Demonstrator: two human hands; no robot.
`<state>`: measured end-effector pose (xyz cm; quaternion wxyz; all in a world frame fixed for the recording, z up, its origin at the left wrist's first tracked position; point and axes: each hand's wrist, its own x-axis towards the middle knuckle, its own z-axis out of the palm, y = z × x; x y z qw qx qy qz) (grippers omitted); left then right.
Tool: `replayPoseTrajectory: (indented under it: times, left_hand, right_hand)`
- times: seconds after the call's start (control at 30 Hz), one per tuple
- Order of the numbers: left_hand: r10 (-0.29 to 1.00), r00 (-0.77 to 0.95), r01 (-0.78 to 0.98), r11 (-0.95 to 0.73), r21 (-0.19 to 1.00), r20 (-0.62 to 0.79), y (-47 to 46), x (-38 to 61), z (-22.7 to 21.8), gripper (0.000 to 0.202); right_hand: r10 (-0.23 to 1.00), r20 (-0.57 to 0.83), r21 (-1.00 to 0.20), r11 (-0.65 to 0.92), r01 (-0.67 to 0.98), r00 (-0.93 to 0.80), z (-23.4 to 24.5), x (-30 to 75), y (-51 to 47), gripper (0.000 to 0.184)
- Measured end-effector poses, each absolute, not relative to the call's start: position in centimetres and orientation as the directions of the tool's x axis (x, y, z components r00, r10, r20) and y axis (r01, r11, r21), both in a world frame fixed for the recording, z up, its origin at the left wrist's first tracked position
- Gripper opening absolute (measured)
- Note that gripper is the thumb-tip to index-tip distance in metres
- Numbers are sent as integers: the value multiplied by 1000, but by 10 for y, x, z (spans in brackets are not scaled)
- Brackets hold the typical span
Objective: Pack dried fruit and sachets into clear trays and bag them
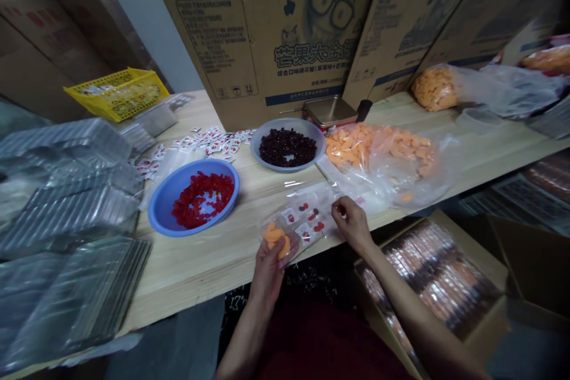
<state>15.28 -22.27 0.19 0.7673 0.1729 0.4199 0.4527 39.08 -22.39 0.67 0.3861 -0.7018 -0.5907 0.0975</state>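
A clear plastic tray (318, 205) lies near the table's front edge, with small red and dark pieces and white printed packets (305, 233) in its compartments. My left hand (268, 264) is closed at the tray's lower left corner, its thumb over several orange gummy pieces (272, 233). Whether these lie in a compartment or only in the fingers is hard to tell. Curled at the tray's right side is my right hand (352, 224), fingertips pinched together; anything between them is too small to see.
Behind stand a blue bowl of red pieces (155, 205), a bowl of dark pieces (262, 157) and an open bag of orange gummies (351, 145). Stacked clear trays (71, 202) crowd the left, below a yellow basket (120, 95). A carton of filled packs (494, 261) sits low right.
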Motion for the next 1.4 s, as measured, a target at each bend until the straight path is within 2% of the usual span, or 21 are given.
replayPoseTrajectory:
  times: [0.13, 0.23, 0.37, 0.53, 0.63, 0.8, 0.9, 0.97, 1.13, 1.23, 1.33, 1.4]
  left_hand:
    - [884, 144, -559, 444, 701, -445, -219, 140, 6, 56]
    - [910, 41, -578, 359, 733, -414, -219, 139, 7, 59]
    - [916, -37, -634, 287, 718, -398, -225, 152, 3, 57]
    - [914, 16, -659, 315, 683, -406, -237, 173, -2, 57]
    - [901, 33, -657, 345, 670, -432, -244, 176, -4, 58]
    - [879, 85, -617, 416, 668, -469, -253, 172, -12, 61]
    - [863, 143, -569, 473, 673, -485, -256, 170, -19, 59]
    - [862, 169, -537, 487, 688, -478, -256, 169, -23, 56]
    - [876, 172, -500, 471, 727, -450, -253, 171, -25, 52]
    - [881, 197, -509, 468, 723, -431, -247, 178, -20, 50]
    - [881, 230, -527, 471, 708, -415, -244, 182, -13, 51]
    - [874, 247, -522, 483, 703, -418, -243, 183, -9, 48]
  right_hand:
    - [937, 246, -682, -14, 731, 247, -3, 380, -210, 5]
    - [937, 250, -647, -26, 762, 245, -8, 369, -208, 6]
    - [908, 297, -630, -47, 775, 297, -5, 360, -209, 6]
    - [896, 289, -722, -28, 692, 338, -4, 354, -210, 3]
    - [891, 273, -736, -48, 675, 362, -11, 351, -213, 2]
    - [906, 246, -635, -117, 763, 344, -27, 351, -207, 21]
    - [925, 238, -545, -125, 829, 296, -34, 355, -197, 14]
    - [927, 242, -528, -122, 840, 287, -35, 359, -191, 14]
    - [914, 293, -636, -34, 771, 281, -28, 354, -188, 16]
    - [937, 283, -689, 50, 723, 205, -22, 342, -196, 16]
    - [951, 275, -696, 99, 711, 138, -17, 335, -205, 18]
    - [947, 274, -674, 67, 735, 165, -14, 336, -207, 17]
